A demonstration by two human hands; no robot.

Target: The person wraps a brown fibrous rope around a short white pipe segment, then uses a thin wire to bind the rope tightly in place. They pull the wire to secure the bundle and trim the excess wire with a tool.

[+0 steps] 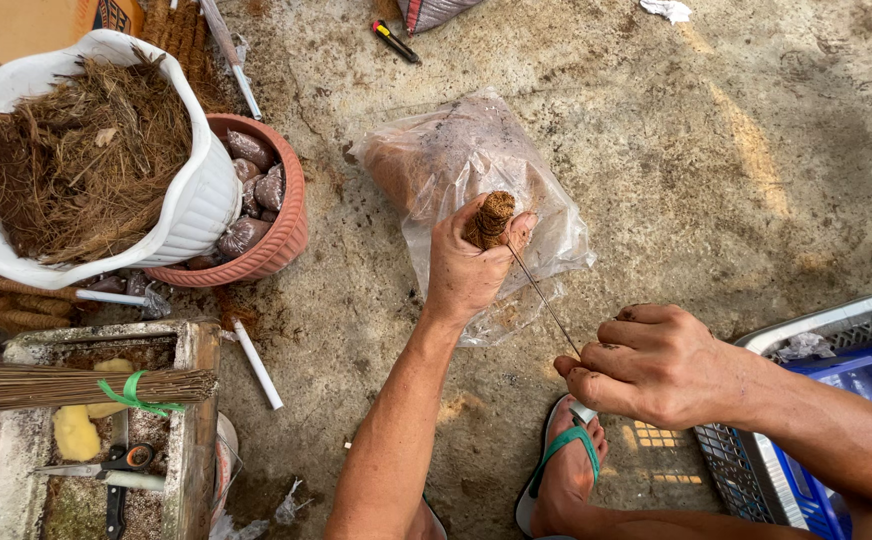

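So, looking straight down at a concrete floor point(656, 150). The left hand point(466, 265) is wrapped around a small roll of brown coir fibre point(491, 218), holding it upright with the top of the roll poking out above the fingers. The right hand point(656, 365) is closed in a pinch on a thin string point(546, 300) that runs taut from the roll down to those fingers, so both hands are gripping something and neither is open.

Right under the left hand there's a clear plastic bag point(436, 160) lying on the floor with brownish stuff inside. A foot in a green-strapped flip-flop point(561, 470) sits just below the right hand.

Off to the left there's a white pot point(201, 200) stuffed with dry brown fibre, and touching it a terracotta pot point(281, 225) full of small dark filled bags. A white stick point(258, 365) lies on the floor near those. Bottom left is a concrete block point(196, 400) with a bundle of thin sticks tied with green cord point(76, 385) across it, plus scissors point(106, 465) resting in the hollow. A blue crate point(836, 400) sits at the right edge.
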